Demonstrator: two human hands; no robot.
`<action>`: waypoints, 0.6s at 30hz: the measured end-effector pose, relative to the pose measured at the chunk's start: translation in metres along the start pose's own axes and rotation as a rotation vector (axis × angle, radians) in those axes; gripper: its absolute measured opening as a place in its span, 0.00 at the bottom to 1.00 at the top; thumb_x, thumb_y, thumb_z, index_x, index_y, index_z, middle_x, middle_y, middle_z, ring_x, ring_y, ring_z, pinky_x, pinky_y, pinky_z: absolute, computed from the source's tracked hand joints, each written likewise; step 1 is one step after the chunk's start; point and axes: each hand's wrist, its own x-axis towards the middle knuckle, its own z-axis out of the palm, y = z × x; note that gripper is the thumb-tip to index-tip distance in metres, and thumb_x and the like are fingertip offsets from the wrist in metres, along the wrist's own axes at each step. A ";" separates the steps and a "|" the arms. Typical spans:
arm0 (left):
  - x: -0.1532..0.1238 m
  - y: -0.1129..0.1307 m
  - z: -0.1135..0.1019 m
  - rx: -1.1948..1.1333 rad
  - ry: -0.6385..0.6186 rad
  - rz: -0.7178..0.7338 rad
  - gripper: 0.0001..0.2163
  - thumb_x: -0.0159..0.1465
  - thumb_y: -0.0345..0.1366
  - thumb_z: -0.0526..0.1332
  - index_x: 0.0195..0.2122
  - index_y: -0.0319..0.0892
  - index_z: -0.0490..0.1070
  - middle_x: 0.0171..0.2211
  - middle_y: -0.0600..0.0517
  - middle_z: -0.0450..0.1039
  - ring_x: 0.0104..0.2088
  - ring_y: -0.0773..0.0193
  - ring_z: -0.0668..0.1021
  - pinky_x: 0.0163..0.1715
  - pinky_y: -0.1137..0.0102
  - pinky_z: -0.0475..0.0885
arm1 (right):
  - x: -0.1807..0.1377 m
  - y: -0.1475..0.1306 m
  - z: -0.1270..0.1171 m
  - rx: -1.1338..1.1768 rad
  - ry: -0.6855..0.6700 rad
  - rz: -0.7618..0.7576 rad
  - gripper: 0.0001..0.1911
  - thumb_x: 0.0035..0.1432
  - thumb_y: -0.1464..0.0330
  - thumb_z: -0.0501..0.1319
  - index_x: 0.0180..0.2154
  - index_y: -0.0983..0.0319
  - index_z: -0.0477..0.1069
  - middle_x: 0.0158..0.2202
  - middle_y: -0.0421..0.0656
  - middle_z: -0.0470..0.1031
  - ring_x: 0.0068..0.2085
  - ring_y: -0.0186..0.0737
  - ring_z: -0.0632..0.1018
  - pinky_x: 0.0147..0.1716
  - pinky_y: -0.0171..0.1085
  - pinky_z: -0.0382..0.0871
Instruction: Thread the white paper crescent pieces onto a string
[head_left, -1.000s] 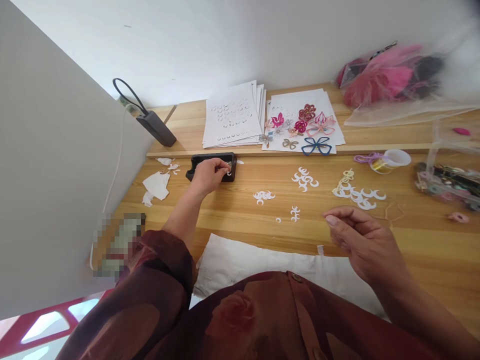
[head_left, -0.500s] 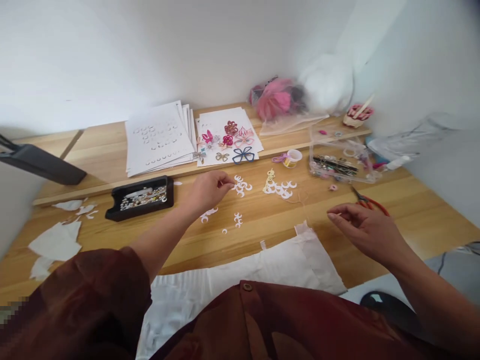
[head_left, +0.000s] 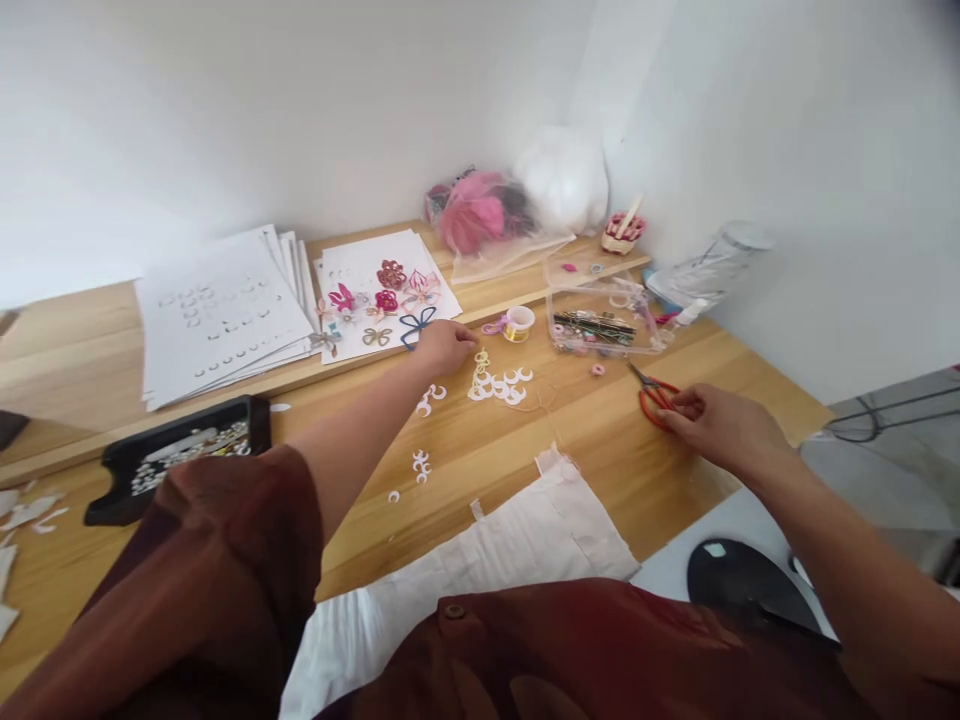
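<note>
Red-handled scissors (head_left: 655,398) lie on the pale wooden worktop (head_left: 622,500), touching the right hand (head_left: 720,430); its grip is loosely curled at the finger loops, whether pinching I cannot tell; the left hand (head_left: 446,348), grip bunched, holding nothing I can make out, sits just beside white paper cutouts (head_left: 499,387).

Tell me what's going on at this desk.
A person is working with bare hands at a wooden desk. Their right hand is at the red-handled scissors, and their left hand hovers just above white paper crescent cutouts, next to a blue butterfly shape lying on a sheet.
</note>
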 end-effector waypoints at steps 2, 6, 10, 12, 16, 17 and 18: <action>0.005 0.003 0.005 -0.002 0.009 -0.012 0.03 0.59 0.30 0.70 0.31 0.44 0.83 0.26 0.49 0.79 0.31 0.59 0.79 0.39 0.65 0.73 | 0.004 0.001 0.001 -0.006 0.010 -0.029 0.11 0.53 0.59 0.72 0.30 0.57 0.75 0.30 0.50 0.81 0.30 0.50 0.78 0.28 0.43 0.61; 0.013 0.008 0.014 -0.017 0.023 -0.039 0.04 0.56 0.31 0.74 0.26 0.43 0.80 0.27 0.50 0.79 0.33 0.58 0.79 0.39 0.65 0.73 | 0.009 0.006 -0.002 -0.003 0.011 -0.113 0.09 0.55 0.63 0.71 0.27 0.57 0.77 0.27 0.49 0.80 0.25 0.45 0.74 0.25 0.42 0.59; 0.017 0.012 0.018 -0.091 0.000 -0.092 0.07 0.55 0.30 0.73 0.24 0.43 0.76 0.24 0.51 0.76 0.30 0.61 0.78 0.35 0.67 0.72 | 0.007 0.015 -0.011 0.024 -0.066 -0.097 0.11 0.52 0.65 0.74 0.22 0.57 0.76 0.25 0.48 0.79 0.23 0.45 0.75 0.22 0.41 0.59; 0.017 0.013 0.016 -0.155 -0.037 -0.130 0.07 0.56 0.29 0.72 0.25 0.42 0.76 0.21 0.52 0.74 0.26 0.63 0.76 0.31 0.68 0.71 | 0.000 0.015 -0.016 0.133 -0.175 -0.128 0.09 0.53 0.66 0.72 0.24 0.57 0.77 0.25 0.48 0.80 0.24 0.44 0.76 0.23 0.41 0.62; 0.016 0.018 0.010 -0.281 -0.103 -0.193 0.08 0.60 0.29 0.71 0.25 0.40 0.75 0.17 0.53 0.71 0.20 0.67 0.72 0.25 0.70 0.66 | -0.020 -0.014 -0.017 0.595 -0.585 -0.275 0.11 0.55 0.57 0.72 0.31 0.58 0.79 0.29 0.45 0.81 0.28 0.40 0.76 0.27 0.37 0.67; 0.015 0.019 0.009 -0.308 -0.112 -0.205 0.08 0.60 0.28 0.70 0.25 0.40 0.75 0.17 0.53 0.71 0.20 0.68 0.72 0.24 0.71 0.66 | -0.024 -0.028 -0.015 0.693 -0.696 -0.269 0.15 0.54 0.55 0.72 0.33 0.59 0.78 0.31 0.45 0.81 0.28 0.37 0.75 0.25 0.34 0.65; 0.015 0.021 0.008 -0.333 -0.120 -0.215 0.08 0.61 0.28 0.70 0.25 0.39 0.76 0.17 0.53 0.70 0.20 0.69 0.71 0.24 0.71 0.66 | -0.026 -0.043 -0.013 0.762 -0.782 -0.237 0.17 0.54 0.53 0.72 0.34 0.60 0.78 0.31 0.44 0.80 0.24 0.32 0.69 0.21 0.32 0.57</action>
